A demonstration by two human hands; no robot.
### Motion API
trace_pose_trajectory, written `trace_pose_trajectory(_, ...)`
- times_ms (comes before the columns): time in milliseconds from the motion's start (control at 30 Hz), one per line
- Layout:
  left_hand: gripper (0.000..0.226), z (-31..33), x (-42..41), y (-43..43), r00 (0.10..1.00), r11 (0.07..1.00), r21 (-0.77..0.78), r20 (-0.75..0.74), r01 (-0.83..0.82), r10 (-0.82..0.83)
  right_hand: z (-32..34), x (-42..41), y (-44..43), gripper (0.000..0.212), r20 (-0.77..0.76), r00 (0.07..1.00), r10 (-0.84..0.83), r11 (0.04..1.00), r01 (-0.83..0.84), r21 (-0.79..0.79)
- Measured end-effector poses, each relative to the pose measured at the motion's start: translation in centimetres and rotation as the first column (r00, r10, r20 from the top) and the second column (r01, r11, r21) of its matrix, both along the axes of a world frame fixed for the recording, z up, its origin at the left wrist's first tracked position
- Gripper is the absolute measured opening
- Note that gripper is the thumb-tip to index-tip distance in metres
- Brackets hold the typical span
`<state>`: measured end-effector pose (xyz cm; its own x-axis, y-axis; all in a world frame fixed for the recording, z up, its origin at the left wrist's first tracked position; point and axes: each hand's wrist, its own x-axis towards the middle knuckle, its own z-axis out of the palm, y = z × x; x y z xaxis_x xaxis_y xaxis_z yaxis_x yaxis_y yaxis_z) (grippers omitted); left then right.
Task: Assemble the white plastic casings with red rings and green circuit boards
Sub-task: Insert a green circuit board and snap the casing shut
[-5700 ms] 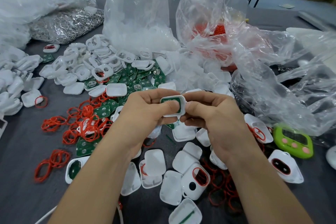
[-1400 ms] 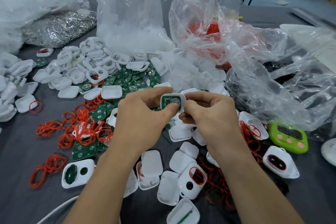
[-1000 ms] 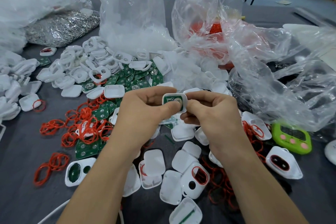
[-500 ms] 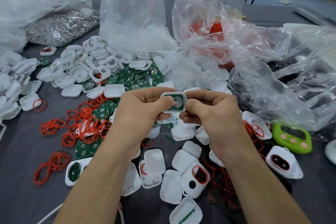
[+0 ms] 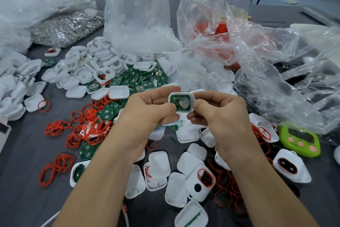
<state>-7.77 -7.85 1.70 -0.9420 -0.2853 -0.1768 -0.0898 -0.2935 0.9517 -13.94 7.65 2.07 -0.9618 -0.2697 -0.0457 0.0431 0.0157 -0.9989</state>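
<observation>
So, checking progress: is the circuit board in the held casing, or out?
In: the green circuit board sits inside the white casing, framed by its rim.

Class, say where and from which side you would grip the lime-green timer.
Probably its left and right ends, pinched from above on the near side: the lime-green timer lies flat, screen up, and the clear plastic bag overhangs its far edge.

At frame centre a casing is held between the left hand and the right hand, with a circuit board seated in it. Rings are strewn at middle left, boards are heaped behind them, bags are ranged along the top, and a timer is set at lower right.
</observation>
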Motion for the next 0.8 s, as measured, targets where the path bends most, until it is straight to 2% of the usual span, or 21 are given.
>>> trace_pose_trajectory(200,0.050,0.08,-0.01,-0.32,0.999,0.998,0.045,-0.025,0.044,-0.043,-0.02,0.18,-0.16,0.003,-0.016,1.000,-0.014,1.000,0.014,-0.006)
trace_pose_trajectory(300,0.048,-0.08,-0.01,-0.50,0.997,0.995,0.070,-0.037,0.070,-0.068,-0.15,0.20,-0.16,0.007,-0.052,0.998,-0.030,0.999,0.032,0.039)
trace_pose_trajectory(500,0.047,-0.22,0.05,-0.78,0.993,0.989,0.094,-0.047,0.110,-0.106,-0.37,-0.07,-0.29,0.009,-0.015,0.999,-0.052,0.998,0.052,0.030)
trace_pose_trajectory(800,0.040,0.07,0.10,-0.55,0.996,0.988,0.120,-0.011,0.093,-0.092,-0.42,-0.14,-0.30,0.006,-0.014,0.999,-0.049,0.998,0.050,0.047)
